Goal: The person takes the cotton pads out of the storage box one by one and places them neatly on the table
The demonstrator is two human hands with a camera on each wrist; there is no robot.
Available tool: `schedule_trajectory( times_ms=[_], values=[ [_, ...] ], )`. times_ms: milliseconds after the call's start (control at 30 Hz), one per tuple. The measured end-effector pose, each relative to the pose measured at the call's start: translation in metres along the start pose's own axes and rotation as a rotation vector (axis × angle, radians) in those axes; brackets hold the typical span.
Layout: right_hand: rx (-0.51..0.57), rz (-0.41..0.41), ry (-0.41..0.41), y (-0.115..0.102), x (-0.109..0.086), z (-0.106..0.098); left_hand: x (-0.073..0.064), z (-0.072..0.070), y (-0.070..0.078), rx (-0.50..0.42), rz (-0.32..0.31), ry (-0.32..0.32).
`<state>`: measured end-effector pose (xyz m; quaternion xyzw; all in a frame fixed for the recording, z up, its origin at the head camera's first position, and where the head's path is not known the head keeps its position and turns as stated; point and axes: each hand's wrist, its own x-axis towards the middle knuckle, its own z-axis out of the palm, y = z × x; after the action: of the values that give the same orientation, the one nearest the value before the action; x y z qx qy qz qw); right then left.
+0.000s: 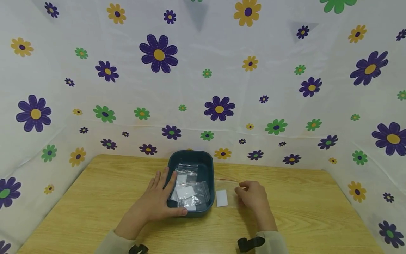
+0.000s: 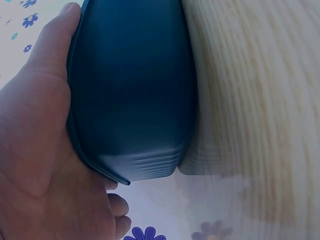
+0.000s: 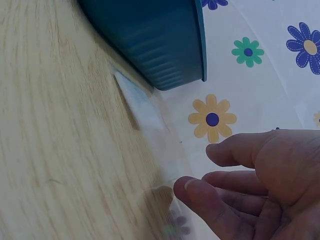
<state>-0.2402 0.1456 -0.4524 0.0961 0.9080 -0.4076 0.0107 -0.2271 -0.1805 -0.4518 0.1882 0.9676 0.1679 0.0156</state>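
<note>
A dark teal plastic bin [image 1: 207, 208] stands on the table, holding several clear zip bags [image 1: 201, 192] with white cards inside. My left hand [image 1: 155, 201] rests on the bin's left rim, its fingers spread and straight. The left wrist view shows this hand [image 2: 35, 140] along the bin's edge. Right of the bin, another clear zip bag [image 1: 231, 183] with a white rectangular card [image 1: 222, 198] lies on the table. My right hand [image 1: 255, 195] is at that bag's right edge, fingers loosely bent. In the right wrist view its thumb and forefinger stand apart; whether a fingertip touches the bag is unclear.
The light wood-grain table [image 1: 304, 208] stretches to both sides. A white flowered cloth [image 1: 190, 84] hangs behind it and along both sides, close to the bin's far end. Dark straps or mounts [image 1: 250, 243] sit at the cuffs.
</note>
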Motion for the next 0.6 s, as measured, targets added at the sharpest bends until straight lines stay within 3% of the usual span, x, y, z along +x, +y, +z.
schedule_trajectory(
  times_ms=[433,600],
  values=[
    [0.064,-0.004,-0.013,-0.0012,0.0018,-0.0047,-0.0006,-0.0005,-0.0014,-0.002,-0.003,0.003],
    [0.141,-0.018,-0.042,-0.0023,0.0006,-0.0039,0.0002,0.0010,-0.0028,-0.005,0.000,-0.001]
  ],
)
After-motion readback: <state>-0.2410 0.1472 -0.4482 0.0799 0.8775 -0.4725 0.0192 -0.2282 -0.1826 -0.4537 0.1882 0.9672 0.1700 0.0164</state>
